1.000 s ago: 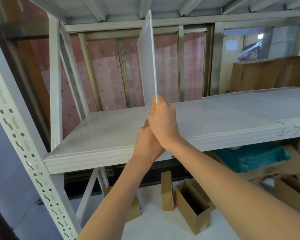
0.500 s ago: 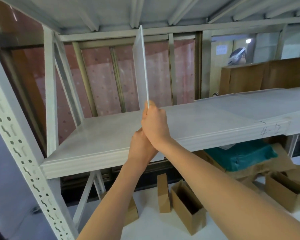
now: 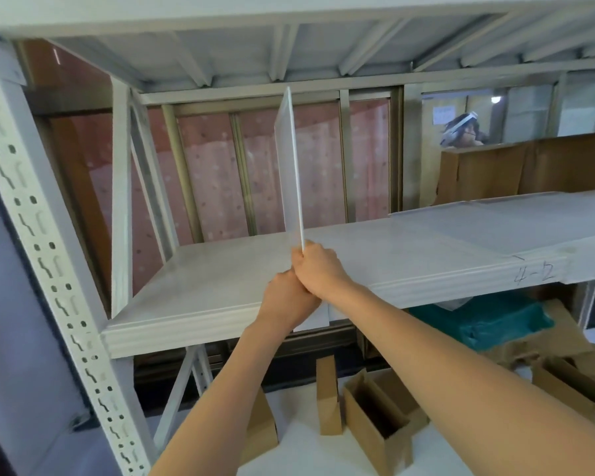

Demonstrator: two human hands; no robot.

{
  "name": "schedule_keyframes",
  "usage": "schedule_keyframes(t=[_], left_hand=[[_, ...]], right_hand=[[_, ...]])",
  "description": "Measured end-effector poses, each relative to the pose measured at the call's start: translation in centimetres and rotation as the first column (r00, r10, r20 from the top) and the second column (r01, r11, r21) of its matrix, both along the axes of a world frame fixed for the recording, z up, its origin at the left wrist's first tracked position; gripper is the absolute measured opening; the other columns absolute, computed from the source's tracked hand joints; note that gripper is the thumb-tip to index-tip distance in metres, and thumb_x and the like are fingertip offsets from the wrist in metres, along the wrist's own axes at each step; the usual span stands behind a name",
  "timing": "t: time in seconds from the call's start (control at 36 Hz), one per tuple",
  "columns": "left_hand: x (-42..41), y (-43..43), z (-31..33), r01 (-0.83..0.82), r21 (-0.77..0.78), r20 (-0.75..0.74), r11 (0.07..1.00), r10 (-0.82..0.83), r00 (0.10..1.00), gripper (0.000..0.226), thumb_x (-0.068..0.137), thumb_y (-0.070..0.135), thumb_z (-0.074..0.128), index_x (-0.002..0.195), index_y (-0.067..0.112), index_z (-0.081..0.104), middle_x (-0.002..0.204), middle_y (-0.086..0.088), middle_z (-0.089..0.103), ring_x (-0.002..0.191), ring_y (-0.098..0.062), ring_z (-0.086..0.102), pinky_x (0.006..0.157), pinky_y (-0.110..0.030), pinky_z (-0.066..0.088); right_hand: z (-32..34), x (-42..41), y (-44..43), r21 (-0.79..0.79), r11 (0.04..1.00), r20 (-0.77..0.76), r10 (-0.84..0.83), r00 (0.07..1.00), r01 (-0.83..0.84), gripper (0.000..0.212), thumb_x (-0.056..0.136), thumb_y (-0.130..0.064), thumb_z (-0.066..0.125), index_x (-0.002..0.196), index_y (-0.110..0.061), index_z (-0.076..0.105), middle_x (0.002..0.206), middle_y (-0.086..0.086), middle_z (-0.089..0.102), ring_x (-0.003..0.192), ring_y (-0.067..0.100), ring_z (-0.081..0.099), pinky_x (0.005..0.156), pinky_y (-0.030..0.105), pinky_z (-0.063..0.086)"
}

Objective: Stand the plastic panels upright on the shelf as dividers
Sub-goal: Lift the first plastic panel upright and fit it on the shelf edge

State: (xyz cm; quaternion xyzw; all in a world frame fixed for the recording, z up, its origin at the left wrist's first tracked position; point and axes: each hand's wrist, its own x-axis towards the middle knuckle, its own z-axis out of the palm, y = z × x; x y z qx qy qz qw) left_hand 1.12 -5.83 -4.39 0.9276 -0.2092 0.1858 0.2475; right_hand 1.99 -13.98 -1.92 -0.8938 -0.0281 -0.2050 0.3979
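A translucent white plastic panel (image 3: 288, 166) stands on edge over the white shelf board (image 3: 220, 283), seen nearly edge-on. My right hand (image 3: 318, 269) grips its near lower edge. Just below it my left hand (image 3: 287, 298) is closed on the same edge. Both hands are at the shelf's front lip, and a lower corner of the panel shows beneath them. Whether the panel's bottom edge touches the board is hidden by my hands.
A perforated white upright (image 3: 42, 255) and a diagonal brace (image 3: 152, 187) frame the left end. Flat translucent sheets (image 3: 502, 221) lie on the shelf to the right. Open cardboard boxes (image 3: 375, 417) and teal plastic (image 3: 488, 324) sit below. A person (image 3: 461, 132) is behind brown cardboard.
The camera has tilted upward, so the shelf, panel and hands sit lower in view. The panel stays upright in both hands, a little farther over the board.
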Motion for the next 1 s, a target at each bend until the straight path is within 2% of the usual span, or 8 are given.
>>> schedule_keyframes(t=[0.08,0.17,0.31,0.47,0.67,0.81,0.92,1.0], left_hand=[[-0.4,0.4,0.3,0.088,0.003,-0.040,0.996,-0.088,0.995,0.020,0.090,0.024,0.052,0.101,0.009,0.061,0.090,-0.010,0.068,0.080,-0.024,0.063,0.070,-0.031,0.046],[-0.3,0.8,0.6,0.112,-0.045,-0.079,0.993,-0.115,0.990,0.027,0.090,0.028,0.055,0.110,0.011,0.058,0.093,-0.007,0.066,0.089,-0.025,0.064,0.076,-0.032,0.050],[-0.2,0.3,0.3,0.110,-0.211,-0.118,0.971,-0.137,0.984,0.065,0.085,0.035,0.060,0.142,0.015,0.034,0.121,-0.002,0.063,0.111,-0.020,0.061,0.092,-0.037,0.052],[-0.8,-1.3,-0.5,-0.041,-0.166,-0.003,0.985,0.041,0.999,0.059,0.092,0.035,0.048,0.146,0.019,0.028,0.115,-0.001,0.066,0.101,-0.021,0.064,0.084,-0.033,0.049],[-1.0,-1.8,-0.1,-0.070,-0.105,0.019,0.992,0.073,0.997,0.059,0.091,0.033,0.048,0.145,0.018,0.028,0.119,-0.003,0.064,0.106,-0.024,0.063,0.091,-0.037,0.048],[-1.2,-1.8,0.2,-0.066,-0.088,0.011,0.994,0.067,0.998,0.056,0.091,0.033,0.049,0.143,0.019,0.033,0.121,-0.002,0.063,0.107,-0.023,0.062,0.091,-0.036,0.047],[-1.2,-1.4,0.1,-0.077,-0.099,-0.035,0.992,0.074,0.997,0.049,0.090,0.034,0.050,0.137,0.024,0.040,0.115,0.000,0.065,0.103,-0.022,0.063,0.089,-0.036,0.049],[-1.3,-1.5,-0.1,-0.084,-0.115,-0.038,0.990,0.081,0.996,0.043,0.090,0.033,0.051,0.131,0.025,0.044,0.113,0.001,0.065,0.101,-0.020,0.064,0.088,-0.037,0.051]], right_hand=[[-0.7,-0.8,-1.1,0.042,0.991,-0.105,0.130,0.986,-0.126,0.037,0.098,-0.044,0.039,0.107,-0.013,0.057,0.095,0.005,0.064,0.086,0.018,0.058,0.079,0.032,0.044],[-0.9,-1.0,-1.9,0.017,0.986,-0.086,0.167,0.982,-0.166,0.050,0.095,-0.052,0.041,0.127,-0.016,0.052,0.118,0.005,0.063,0.105,0.019,0.059,0.085,0.029,0.044],[-0.6,-1.5,-2.1,0.084,0.976,-0.079,0.208,0.975,-0.201,0.061,0.094,-0.056,0.042,0.144,-0.021,0.039,0.137,0.003,0.055,0.120,0.021,0.055,0.099,0.033,0.047],[-0.5,-1.6,-3.0,0.197,0.959,-0.040,0.214,0.976,-0.203,0.058,0.092,-0.049,0.052,0.144,-0.029,0.039,0.132,0.000,0.058,0.114,0.016,0.057,0.093,0.029,0.048],[-1.4,-0.8,-3.2,0.332,0.917,0.012,0.233,0.972,-0.223,0.050,0.089,-0.049,0.057,0.136,-0.035,0.049,0.120,-0.003,0.066,0.107,0.013,0.061,0.091,0.029,0.052],[-1.5,-0.9,-3.2,0.392,0.889,0.040,0.239,0.970,-0.235,0.052,0.088,-0.045,0.060,0.137,-0.038,0.045,0.115,-0.004,0.066,0.102,0.009,0.061,0.083,0.023,0.052],[-1.6,-1.2,-3.0,0.410,0.885,0.028,0.230,0.973,-0.221,0.053,0.087,-0.041,0.063,0.136,-0.036,0.045,0.116,-0.004,0.064,0.094,0.004,0.059,0.072,0.016,0.048],[-1.7,-1.3,-2.9,0.402,0.892,0.024,0.215,0.976,-0.207,0.052,0.086,-0.041,0.063,0.135,-0.035,0.046,0.121,-0.004,0.064,0.094,0.006,0.059,0.073,0.016,0.048]])
